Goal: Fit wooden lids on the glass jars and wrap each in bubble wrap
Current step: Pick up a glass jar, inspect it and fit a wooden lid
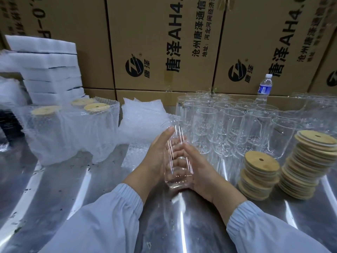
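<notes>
Two pale blue sleeves (113,212) reach forward over a shiny metal table (54,189). The left hand (156,152) and the right hand (200,168) press flat against opposite sides of one clear glass jar (177,157). The fingers are extended, not curled, and the jar is clamped between the palms. The jar has no lid and tilts away from the person, its base near the table surface; whether the base touches the table cannot be determined.

Right of the hands stand two stacks of round wooden lids (260,172), each lid with a small hole. Behind the stacks, a group of empty jars (228,125) stands upright and uncovered. A water bottle (264,88) stands behind this group.

Left of the hands, three wrapped jars (73,132) with lids fitted stand close together. Loose bubble wrap (144,117) lies between them and the empty jars. A stack of white foam pads (51,70) stands at far left. Printed cardboard boxes (164,42) form the background.
</notes>
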